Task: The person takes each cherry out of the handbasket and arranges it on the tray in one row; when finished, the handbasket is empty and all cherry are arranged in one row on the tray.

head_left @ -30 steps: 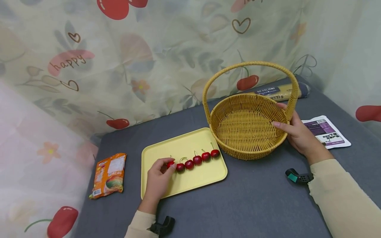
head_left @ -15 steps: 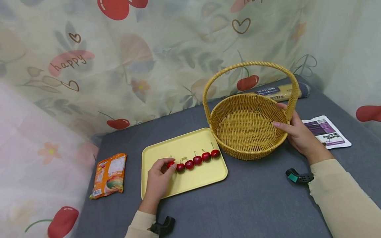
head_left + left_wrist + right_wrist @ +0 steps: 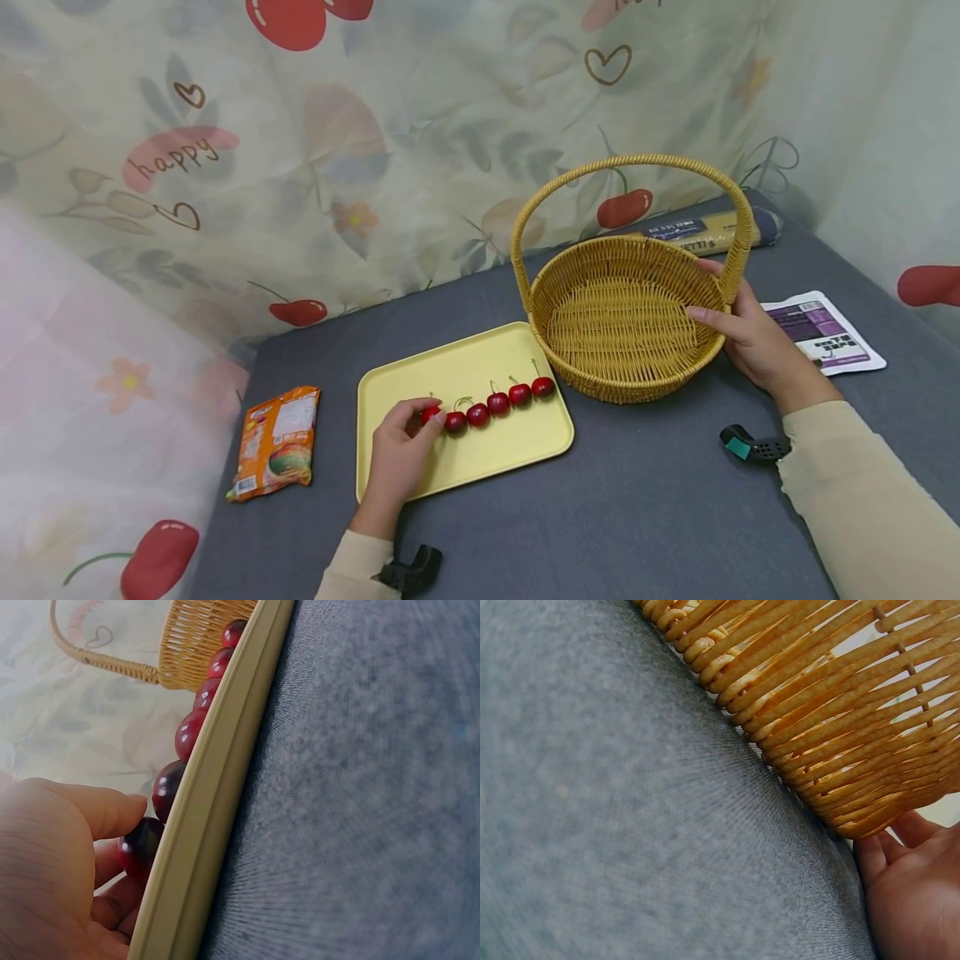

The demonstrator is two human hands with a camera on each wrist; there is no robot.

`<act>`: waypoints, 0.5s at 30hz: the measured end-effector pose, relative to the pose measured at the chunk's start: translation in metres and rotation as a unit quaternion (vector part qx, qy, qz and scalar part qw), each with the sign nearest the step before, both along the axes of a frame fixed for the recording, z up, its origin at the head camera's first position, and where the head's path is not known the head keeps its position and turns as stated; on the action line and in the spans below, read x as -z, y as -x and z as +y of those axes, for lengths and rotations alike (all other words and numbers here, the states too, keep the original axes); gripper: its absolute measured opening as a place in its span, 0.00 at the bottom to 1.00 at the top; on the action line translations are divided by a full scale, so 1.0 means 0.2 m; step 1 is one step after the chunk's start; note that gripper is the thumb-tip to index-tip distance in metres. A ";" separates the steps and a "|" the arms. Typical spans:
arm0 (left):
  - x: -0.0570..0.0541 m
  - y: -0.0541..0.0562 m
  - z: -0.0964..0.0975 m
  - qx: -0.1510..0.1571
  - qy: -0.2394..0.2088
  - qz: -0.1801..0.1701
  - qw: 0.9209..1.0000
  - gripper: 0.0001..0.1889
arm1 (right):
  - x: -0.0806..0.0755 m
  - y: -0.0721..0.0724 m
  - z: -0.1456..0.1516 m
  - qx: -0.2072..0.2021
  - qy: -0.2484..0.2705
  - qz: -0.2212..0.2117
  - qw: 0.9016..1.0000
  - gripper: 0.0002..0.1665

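Observation:
Several dark red cherries (image 3: 498,404) with green stems lie in a slanting row on a pale yellow tray (image 3: 405,371). My left hand (image 3: 401,454) pinches the leftmost cherry (image 3: 139,847) between thumb and fingers, low over the tray, right beside its neighbour in the row. At the tray's right end stands a round wicker basket (image 3: 626,329) with a tall arched handle and nothing inside. My right hand (image 3: 757,337) grips the basket's right rim, thumb inside and fingers around the outer wall. In the right wrist view those fingers reach behind the woven side.
An orange snack packet (image 3: 276,443) lies left of the tray. Behind the basket is a spaghetti packet (image 3: 708,233). A purple and white pouch (image 3: 828,333) lies beyond my right wrist. Patterned fabric (image 3: 450,125) hangs along the back of the grey table (image 3: 600,500).

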State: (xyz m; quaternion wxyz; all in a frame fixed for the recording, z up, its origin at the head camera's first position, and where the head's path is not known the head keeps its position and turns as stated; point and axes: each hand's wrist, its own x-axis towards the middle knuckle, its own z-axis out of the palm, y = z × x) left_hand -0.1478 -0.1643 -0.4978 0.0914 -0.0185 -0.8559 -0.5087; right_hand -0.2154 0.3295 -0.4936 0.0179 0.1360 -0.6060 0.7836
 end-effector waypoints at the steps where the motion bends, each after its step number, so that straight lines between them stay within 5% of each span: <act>1: 0.00 0.00 0.00 0.000 -0.001 0.000 1.000 0.10 | 0.00 0.00 0.00 0.000 0.000 0.000 1.000 0.40; 15: -0.01 0.00 0.00 -0.003 0.000 -0.005 1.000 0.10 | 0.00 0.00 0.00 -0.001 0.000 0.000 1.000 0.40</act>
